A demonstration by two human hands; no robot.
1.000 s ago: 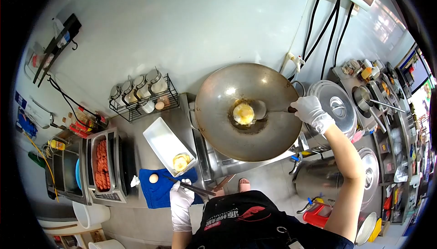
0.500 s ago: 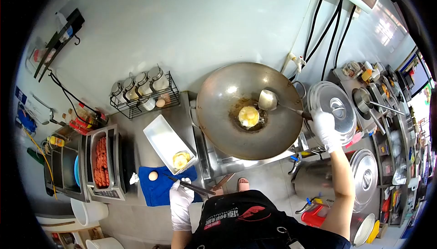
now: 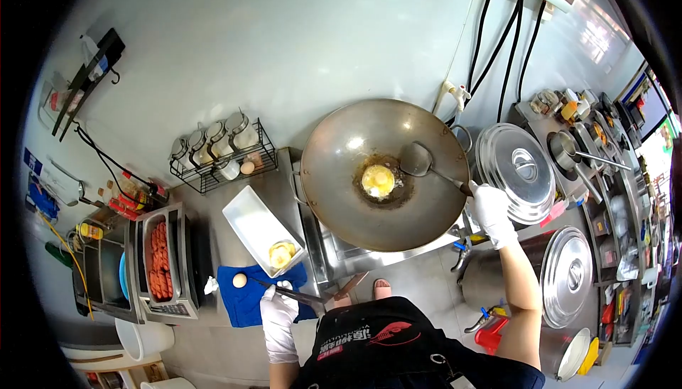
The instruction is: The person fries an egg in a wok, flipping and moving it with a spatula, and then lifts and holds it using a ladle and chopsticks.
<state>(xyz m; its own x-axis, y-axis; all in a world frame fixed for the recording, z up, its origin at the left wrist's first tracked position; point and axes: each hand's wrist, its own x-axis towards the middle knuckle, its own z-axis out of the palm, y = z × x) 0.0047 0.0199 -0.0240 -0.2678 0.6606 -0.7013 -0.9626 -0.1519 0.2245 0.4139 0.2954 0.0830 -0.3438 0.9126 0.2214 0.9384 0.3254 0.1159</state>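
Right of frame centre, the right hand (image 3: 492, 213) grips a spatula (image 3: 416, 159); the egg (image 3: 378, 181) appears mid-frying; turning requires sliding underneath. The left hand (image 3: 278, 307) holds a dark utensil (image 3: 304, 295).

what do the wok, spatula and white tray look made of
Wok: metal, likely iron or steel; bare gray with bright glints and a browned center.
Spatula: metal, by its gray, dull sheen; the dark brown grip may be wood.
White tray: probably plastic, though enamel or ceramic is possible; smooth, opaque and white.
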